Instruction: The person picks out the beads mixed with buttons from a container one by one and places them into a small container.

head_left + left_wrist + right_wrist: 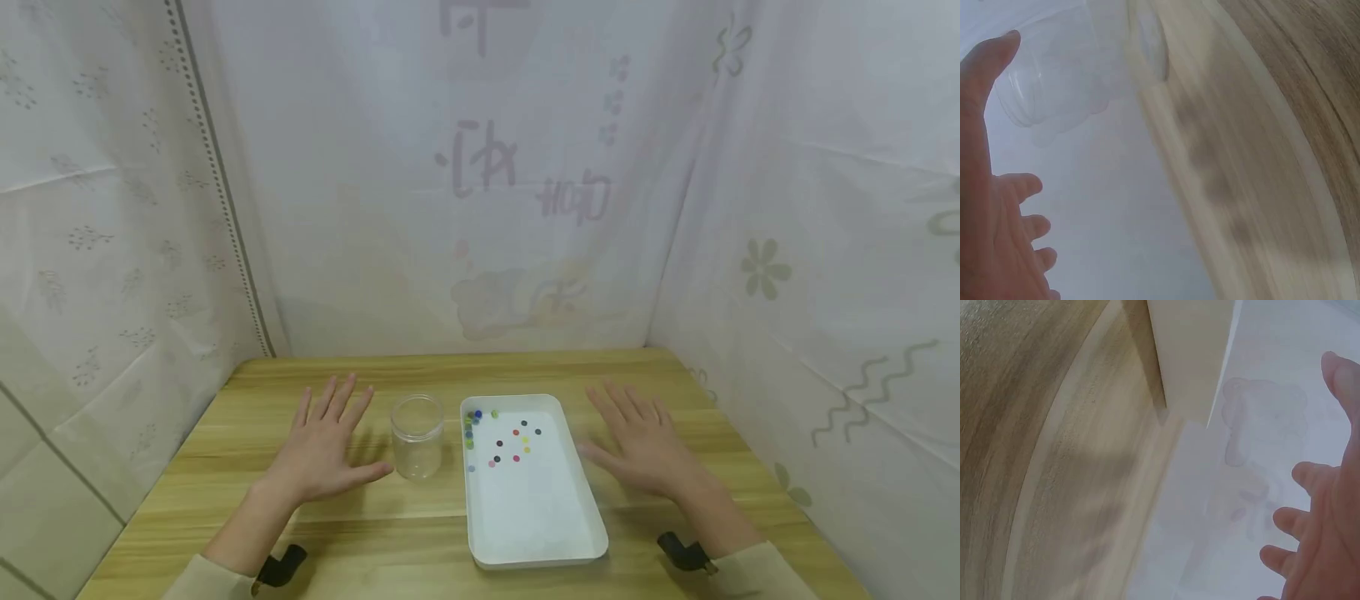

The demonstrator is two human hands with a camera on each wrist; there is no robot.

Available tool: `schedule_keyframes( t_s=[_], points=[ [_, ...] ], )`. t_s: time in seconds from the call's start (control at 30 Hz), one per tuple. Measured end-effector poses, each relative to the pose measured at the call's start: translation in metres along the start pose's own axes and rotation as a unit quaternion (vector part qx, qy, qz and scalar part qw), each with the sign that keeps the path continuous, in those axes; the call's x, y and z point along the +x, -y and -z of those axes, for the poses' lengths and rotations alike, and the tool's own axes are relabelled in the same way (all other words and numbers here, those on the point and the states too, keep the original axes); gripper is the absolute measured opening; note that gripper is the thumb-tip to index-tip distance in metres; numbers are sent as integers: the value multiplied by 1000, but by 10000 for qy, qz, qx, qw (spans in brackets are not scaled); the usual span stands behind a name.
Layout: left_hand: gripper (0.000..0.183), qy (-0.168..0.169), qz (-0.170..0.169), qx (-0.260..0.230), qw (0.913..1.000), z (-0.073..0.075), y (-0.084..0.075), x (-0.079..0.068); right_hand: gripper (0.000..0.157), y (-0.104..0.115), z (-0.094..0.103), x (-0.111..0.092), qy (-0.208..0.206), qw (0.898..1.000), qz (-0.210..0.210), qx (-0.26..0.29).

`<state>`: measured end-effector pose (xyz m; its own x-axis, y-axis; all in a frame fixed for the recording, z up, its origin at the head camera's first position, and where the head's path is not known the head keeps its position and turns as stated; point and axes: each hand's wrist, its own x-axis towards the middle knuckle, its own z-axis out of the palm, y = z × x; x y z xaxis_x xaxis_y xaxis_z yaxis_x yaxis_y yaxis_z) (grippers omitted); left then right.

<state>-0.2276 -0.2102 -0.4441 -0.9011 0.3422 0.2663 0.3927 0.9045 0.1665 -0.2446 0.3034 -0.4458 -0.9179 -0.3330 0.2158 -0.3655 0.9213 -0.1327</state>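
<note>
My left hand (318,454) is spread palm down over the table, fingers straight and holding nothing. Just right of its thumb stands a clear, see-through jar (417,442), upright with its mouth up; the left wrist view shows the jar (1066,69) beyond the thumb. A white rectangular tray (536,525) lies right of the jar. Inside it are several small round beads: green and blue ones (469,433) along the left wall, and red, yellow, pink and dark ones (516,458) scattered about. To the tray's right, my right hand (641,450) is spread with straight fingers, holding nothing.
The wooden table (360,550) carries the jar and tray. Pale patterned curtains hang behind the table (360,208) and along both sides. In the right wrist view, the tray's side wall (1191,356) rises near the hand.
</note>
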Motion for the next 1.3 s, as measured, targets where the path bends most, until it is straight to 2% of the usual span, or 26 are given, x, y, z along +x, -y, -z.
schedule_keyframes(
  t_s=[0.1,0.2,0.3,0.37,0.43,0.53,0.6,0.73,0.87,1.1,1.3],
  points=[
    [116,-58,-23,-55,10000,1,0,2,90,0,2,0,-104,9999,59,2],
    [110,-283,-77,-228,9993,2,-1,6,85,-2,3,2,-265,9995,125,138],
    [98,-539,-63,-769,9956,1,-1,12,73,-4,6,4,-417,9969,-43,660],
    [87,-673,-42,-1409,9877,0,-2,16,62,-4,7,4,-473,9927,-285,1073],
    [77,-800,-32,-2069,9751,-1,-2,21,53,-3,9,4,-558,9877,-467,1381],
    [67,-911,-91,-2853,9541,-3,-5,28,43,-1,10,5,-693,9853,-532,1471],
    [65,-935,-143,-3143,9446,-3,-7,33,39,1,10,5,-801,9851,-467,1451],
    [66,-788,-120,-3560,9311,-5,-13,41,35,5,9,4,-867,9850,-423,1433],
    [72,-572,-82,-3840,9215,-12,-17,49,36,8,8,3,-822,9853,-458,1427],
    [79,-212,-105,-3982,9170,-31,-20,61,37,10,7,3,-751,9860,-442,1419],
    [82,-34,-31,-4028,9153,-39,-24,62,36,10,5,4,-651,9867,-445,1419]
  ],
)
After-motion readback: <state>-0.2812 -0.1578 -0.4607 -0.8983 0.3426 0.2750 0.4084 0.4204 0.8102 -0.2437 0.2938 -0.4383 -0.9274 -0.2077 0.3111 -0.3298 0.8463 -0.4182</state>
